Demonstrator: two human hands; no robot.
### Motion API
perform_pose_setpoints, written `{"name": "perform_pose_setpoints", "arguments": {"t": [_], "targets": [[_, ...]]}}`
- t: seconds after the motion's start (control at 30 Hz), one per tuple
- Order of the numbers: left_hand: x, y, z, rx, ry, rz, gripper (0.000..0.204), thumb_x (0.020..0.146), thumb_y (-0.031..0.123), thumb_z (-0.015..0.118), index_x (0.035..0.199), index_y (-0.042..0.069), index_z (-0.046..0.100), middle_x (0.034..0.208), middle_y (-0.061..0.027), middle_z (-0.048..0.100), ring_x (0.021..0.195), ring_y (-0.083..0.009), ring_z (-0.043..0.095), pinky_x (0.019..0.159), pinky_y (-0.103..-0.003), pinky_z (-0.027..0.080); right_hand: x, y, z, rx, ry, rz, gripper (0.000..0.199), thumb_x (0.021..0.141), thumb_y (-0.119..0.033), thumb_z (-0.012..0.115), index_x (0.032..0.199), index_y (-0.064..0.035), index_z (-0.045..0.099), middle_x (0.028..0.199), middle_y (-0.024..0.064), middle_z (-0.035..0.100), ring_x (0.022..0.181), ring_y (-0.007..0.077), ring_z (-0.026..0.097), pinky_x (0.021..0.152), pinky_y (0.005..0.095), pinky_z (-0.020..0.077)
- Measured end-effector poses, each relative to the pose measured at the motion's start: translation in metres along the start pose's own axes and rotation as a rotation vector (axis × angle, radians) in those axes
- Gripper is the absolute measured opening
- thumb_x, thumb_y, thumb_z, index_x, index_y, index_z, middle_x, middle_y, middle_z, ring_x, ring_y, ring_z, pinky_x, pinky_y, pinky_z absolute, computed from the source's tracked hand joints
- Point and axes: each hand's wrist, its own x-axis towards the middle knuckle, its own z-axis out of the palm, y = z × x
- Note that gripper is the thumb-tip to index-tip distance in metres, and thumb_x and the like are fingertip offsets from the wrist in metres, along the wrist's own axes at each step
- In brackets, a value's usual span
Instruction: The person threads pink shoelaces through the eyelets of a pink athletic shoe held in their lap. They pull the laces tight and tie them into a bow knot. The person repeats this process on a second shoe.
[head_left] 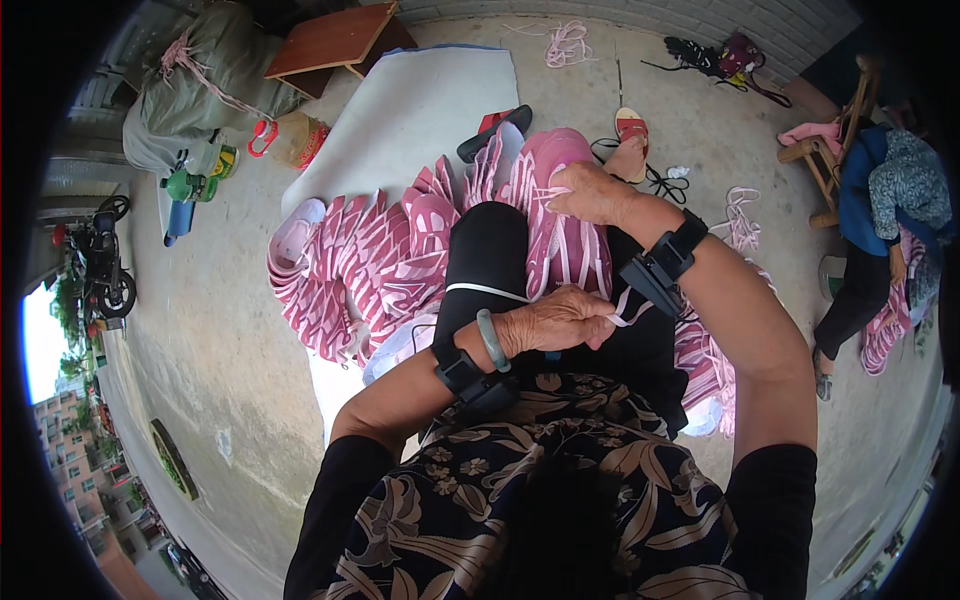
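Observation:
Across my lap lies a pink shoe upper [566, 262], toe pointing away from me, with pale laces threaded down its front. My right hand [592, 196] is closed on the upper near its rounded toe, the fingertips at the laces; their exact grip is partly hidden. Closer to me, my left hand [560, 325] pinches a pale shoelace [622, 318], and its loose end sticks out to the right of the fingers. Left of my knee, a curved row of nested pink-and-white shoe uppers [375, 250] rests on a white sheet [420, 110]. More striped uppers [704, 362] lie by my right thigh.
Ahead on the left are a brown wooden stand [330, 42], a plastic jug [292, 140] and a green-capped bottle [188, 186]. Loose pink laces [568, 44] lie on the concrete. To the right, another person [905, 190] sits near a wooden chair [838, 150]. A motorbike [105, 260] stands far left.

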Motion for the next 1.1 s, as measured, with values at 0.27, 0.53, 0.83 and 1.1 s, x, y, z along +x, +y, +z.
{"name": "perform_pose_setpoints", "arguments": {"t": [0.27,0.53,0.83,1.1], "targets": [[-0.003,0.006,-0.004,-0.080,0.005,-0.027,0.024,0.097,0.015,0.042,0.082,0.001,0.054,0.070,-0.0038,0.057,0.070,-0.0117,0.053,0.069,-0.026,0.044,-0.010,0.024,-0.003,0.333,0.169,-0.033,0.021,0.075,-0.022,0.062,0.077,-0.0008,0.061,0.067,0.0177,0.059,0.062,0.0292,0.058,0.061,0.0386,0.0459],[-0.013,-0.002,-0.007,-0.204,0.065,-0.125,0.038,0.095,0.036,0.043,0.086,0.002,0.057,0.072,-0.0020,0.058,0.070,-0.0096,0.052,0.068,-0.025,0.043,-0.061,0.043,0.037,0.149,0.521,0.018,0.012,0.073,-0.017,0.056,0.076,-0.0060,0.061,0.066,0.0182,0.060,0.066,0.0352,0.061,0.059,0.0418,0.0470],[-0.008,0.000,-0.004,-0.096,0.108,-0.075,0.017,0.092,0.006,0.045,0.078,0.001,0.052,0.065,-0.0055,0.055,0.064,-0.0156,0.056,0.064,-0.028,0.046,-0.059,0.037,0.045,-0.371,0.514,-0.171,0.008,0.074,-0.011,0.055,0.080,-0.0062,0.053,0.062,0.0119,0.060,0.060,0.0290,0.062,0.054,0.0399,0.0479],[-0.006,0.011,-0.004,0.057,0.201,-0.049,0.007,0.085,0.002,0.049,0.080,0.002,0.053,0.065,-0.0103,0.053,0.063,-0.0249,0.055,0.060,-0.032,0.045,-0.046,0.041,0.043,-0.303,0.597,-0.284,0.008,0.073,-0.009,0.056,0.079,-0.0048,0.053,0.061,0.0108,0.058,0.059,0.0272,0.061,0.053,0.0374,0.0456]]}}
